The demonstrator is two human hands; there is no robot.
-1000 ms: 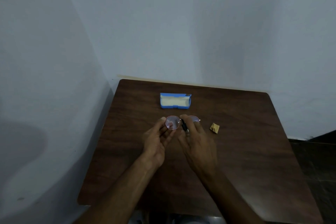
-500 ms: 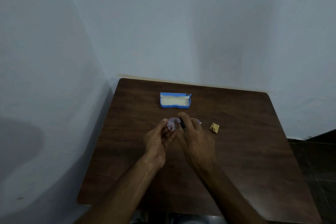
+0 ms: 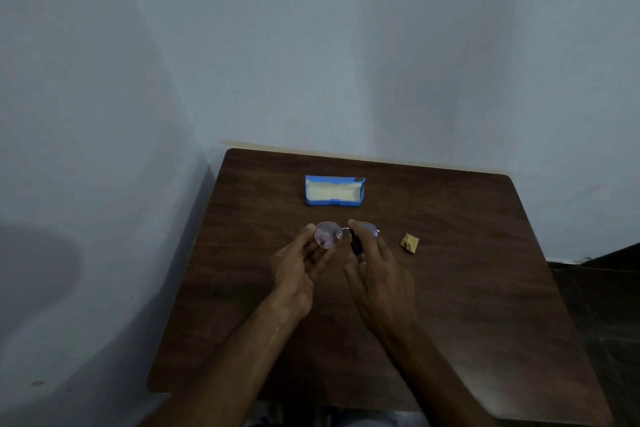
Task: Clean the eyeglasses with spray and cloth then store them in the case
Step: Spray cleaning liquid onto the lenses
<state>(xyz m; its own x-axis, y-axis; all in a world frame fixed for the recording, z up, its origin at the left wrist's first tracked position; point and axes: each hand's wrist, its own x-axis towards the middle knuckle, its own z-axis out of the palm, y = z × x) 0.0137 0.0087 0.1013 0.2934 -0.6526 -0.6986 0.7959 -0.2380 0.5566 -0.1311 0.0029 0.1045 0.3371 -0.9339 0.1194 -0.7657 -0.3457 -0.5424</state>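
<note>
No brand, label or writing can be read on any item; the small dark patch at the far right corner of the case (image 3: 334, 191) is too small to make out.

The dark wood-grain counter (image 3: 485, 288) stands in a corner, its far edge against the pale wall (image 3: 346, 45) and its left edge close beside the side wall. Its near and right portions lie bare, leaving open room around both forearms.

The eyeglasses (image 3: 329, 235) are held just above the counter's middle, between the two hands and nearer than the case. They have a thin reddish-gold rim and round lenses; the left lens shows pinkish and clear, while the right lens is largely hidden behind the fingers.

The left hand (image 3: 299, 267) is partly closed, thumb and fingertips pinching the outer edge of the left lens. The right hand (image 3: 375, 274) curls loosely around a small dark spray bottle (image 3: 356, 246), forefinger raised over its top; the bottle appears to point at the lenses, though the dim light leaves this uncertain.

The blue case lies open near the far edge, cream lining upward, well apart from the hands. A small crumpled tan cloth (image 3: 409, 242) rests just right of the right hand, not touching it.
</note>
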